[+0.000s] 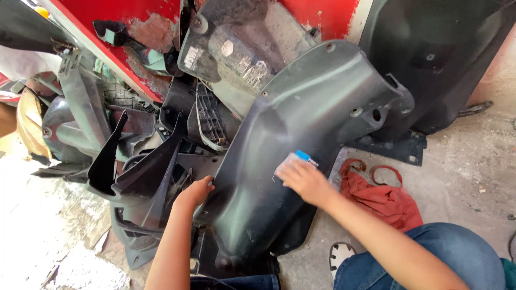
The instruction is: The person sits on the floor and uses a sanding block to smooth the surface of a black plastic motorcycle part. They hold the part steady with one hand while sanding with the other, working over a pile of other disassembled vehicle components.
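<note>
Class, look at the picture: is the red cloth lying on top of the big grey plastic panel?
No: the red cloth lies on the concrete floor beside the grey panel, not on it.

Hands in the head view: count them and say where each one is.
2. The left hand grips the left edge of the large dark plastic panel; the right hand presses a small blue-and-white pad on the panel's face. None seems hidden.

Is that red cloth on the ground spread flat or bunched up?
Bunched up. The red cloth lies crumpled in folds on the concrete floor, its looped straps curled on top.
</note>
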